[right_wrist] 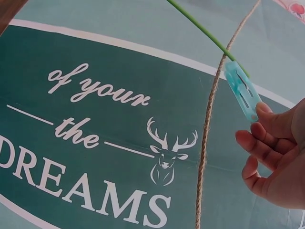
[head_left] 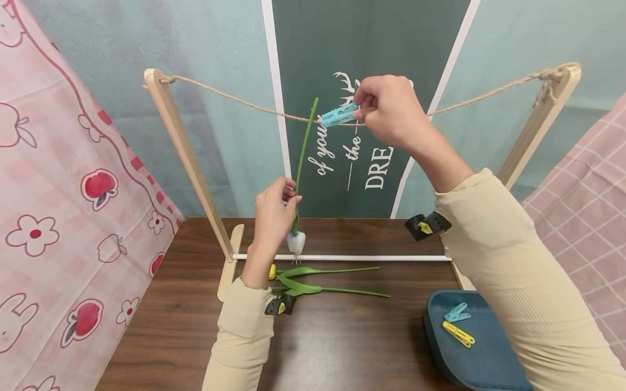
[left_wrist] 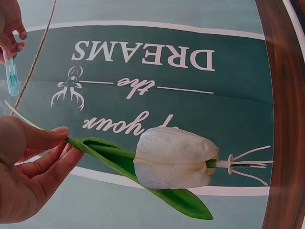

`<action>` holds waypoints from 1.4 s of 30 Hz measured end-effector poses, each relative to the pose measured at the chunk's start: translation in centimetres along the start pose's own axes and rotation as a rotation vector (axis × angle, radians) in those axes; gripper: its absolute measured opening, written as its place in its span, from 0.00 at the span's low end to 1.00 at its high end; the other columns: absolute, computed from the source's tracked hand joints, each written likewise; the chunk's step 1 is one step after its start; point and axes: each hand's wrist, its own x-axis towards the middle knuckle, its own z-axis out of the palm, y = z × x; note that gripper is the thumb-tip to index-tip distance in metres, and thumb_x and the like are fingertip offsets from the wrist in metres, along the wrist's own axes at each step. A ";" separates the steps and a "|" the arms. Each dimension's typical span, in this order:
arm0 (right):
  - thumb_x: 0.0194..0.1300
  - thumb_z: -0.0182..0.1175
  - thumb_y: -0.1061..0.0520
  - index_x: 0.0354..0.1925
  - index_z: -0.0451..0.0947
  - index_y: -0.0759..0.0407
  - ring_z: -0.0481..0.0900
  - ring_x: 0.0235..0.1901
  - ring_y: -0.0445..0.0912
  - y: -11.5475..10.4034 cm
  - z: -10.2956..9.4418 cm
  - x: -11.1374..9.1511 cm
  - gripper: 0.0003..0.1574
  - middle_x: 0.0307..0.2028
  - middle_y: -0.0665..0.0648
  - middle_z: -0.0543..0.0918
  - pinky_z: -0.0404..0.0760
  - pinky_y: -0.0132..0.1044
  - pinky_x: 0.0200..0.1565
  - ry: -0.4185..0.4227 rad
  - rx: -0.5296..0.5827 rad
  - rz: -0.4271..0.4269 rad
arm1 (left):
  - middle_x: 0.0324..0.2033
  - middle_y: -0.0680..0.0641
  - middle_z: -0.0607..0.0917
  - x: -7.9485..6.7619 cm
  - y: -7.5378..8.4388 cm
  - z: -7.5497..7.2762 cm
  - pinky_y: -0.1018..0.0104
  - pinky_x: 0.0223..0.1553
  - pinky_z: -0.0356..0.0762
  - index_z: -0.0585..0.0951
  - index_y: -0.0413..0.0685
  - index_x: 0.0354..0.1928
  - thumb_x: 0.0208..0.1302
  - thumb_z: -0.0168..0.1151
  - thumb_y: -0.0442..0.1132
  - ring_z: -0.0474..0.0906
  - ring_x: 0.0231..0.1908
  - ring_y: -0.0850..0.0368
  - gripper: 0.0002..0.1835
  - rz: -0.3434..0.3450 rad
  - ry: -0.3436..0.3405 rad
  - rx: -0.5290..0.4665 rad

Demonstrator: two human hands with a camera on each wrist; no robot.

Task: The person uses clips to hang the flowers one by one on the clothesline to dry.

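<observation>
My left hand (head_left: 276, 212) pinches the green stem of a white artificial tulip (left_wrist: 176, 157) between thumb and fingers. The tulip hangs head down, its stem (head_left: 306, 138) rising past the twine rope (head_left: 244, 104). My right hand (head_left: 391, 108) pinches the rear end of a light blue clothespin (head_left: 339, 115). In the right wrist view the clothespin's front end is right at the point where the stem crosses the rope. A green leaf (left_wrist: 186, 202) of the tulip shows beside the bloom in the left wrist view.
Wooden posts (head_left: 188, 163) carry the rope, with a white rod (head_left: 362, 258) low between them. Two more tulips (head_left: 342, 270) with green stems lie on the brown table (head_left: 342, 336); one bloom is yellow. A dark blue tray (head_left: 435, 326) holds a blue clothespin (head_left: 457, 313) and a yellow clothespin (head_left: 458, 334).
</observation>
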 end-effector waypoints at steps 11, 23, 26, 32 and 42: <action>0.56 0.51 0.71 0.31 0.76 0.70 0.73 0.30 0.53 -0.5 0.6 0.1 0.07 0.24 0.62 0.76 0.64 0.40 0.34 0.060 -0.046 0.011 | 0.27 0.43 0.82 -0.1 0.1 0.0 0.58 0.33 0.74 0.78 0.36 0.37 0.54 0.64 0.29 0.79 0.30 0.51 0.08 0.005 -0.003 -0.001; 0.58 0.51 0.71 0.33 0.78 0.70 0.72 0.31 0.53 -0.8 1.1 0.2 0.08 0.26 0.63 0.79 0.64 0.41 0.34 0.019 -0.086 0.033 | 0.27 0.43 0.82 -0.1 0.0 0.1 0.58 0.32 0.74 0.78 0.36 0.37 0.55 0.64 0.29 0.79 0.29 0.52 0.08 -0.006 -0.007 -0.007; 0.59 0.50 0.70 0.35 0.78 0.70 0.72 0.32 0.53 -0.9 1.2 0.2 0.09 0.29 0.64 0.80 0.66 0.42 0.36 0.004 -0.092 0.043 | 0.27 0.44 0.82 -0.1 -0.1 0.1 0.58 0.32 0.74 0.78 0.36 0.37 0.55 0.64 0.29 0.79 0.29 0.52 0.08 -0.006 -0.007 -0.004; 0.59 0.49 0.70 0.35 0.77 0.71 0.73 0.33 0.54 -1.0 1.4 0.2 0.10 0.31 0.65 0.80 0.67 0.43 0.37 -0.021 -0.102 0.037 | 0.27 0.44 0.81 -0.1 -0.1 0.2 0.58 0.33 0.74 0.78 0.38 0.36 0.55 0.64 0.29 0.79 0.29 0.52 0.07 -0.008 -0.010 0.000; 0.56 0.52 0.71 0.32 0.78 0.71 0.75 0.34 0.56 -0.9 1.3 0.1 0.08 0.29 0.66 0.81 0.67 0.46 0.39 -0.026 -0.075 0.039 | 0.25 0.44 0.81 -0.2 -0.1 0.2 0.58 0.34 0.74 0.78 0.38 0.35 0.54 0.64 0.28 0.79 0.28 0.52 0.07 -0.002 -0.015 -0.001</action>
